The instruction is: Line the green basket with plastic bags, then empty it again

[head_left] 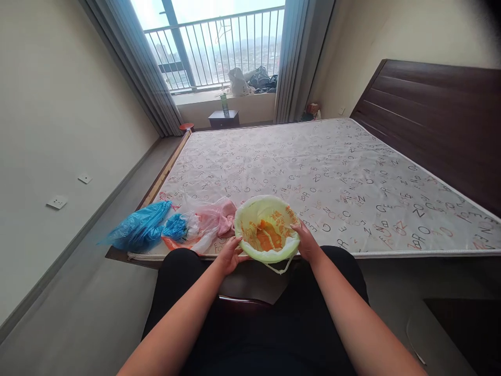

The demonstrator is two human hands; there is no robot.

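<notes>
Between my two hands is a pale yellow-green bin [270, 256], its round mouth tipped up toward me. A thin whitish-yellow bag lines it and folds over the rim, with a loose drawstring hanging at the front. Orange shows inside, at the bottom and on the walls; whether it is print or contents I cannot tell. My left hand [230, 255] grips the bin's left side, fingers partly underneath. On the opposite side, my right hand [307, 242] is closed on the rim. Just left of the bin lie a pink cloth [226, 218] and a clear plastic bag [199, 219].
A bare lettered mattress [270, 156] stretches ahead, with a dark headboard [430, 109] at right. Blue plastic bags [141, 224] lie at its near left corner. A nightstand [224, 118] bears a green glass vase [224, 104] below the window. My knees are against the bed's near edge.
</notes>
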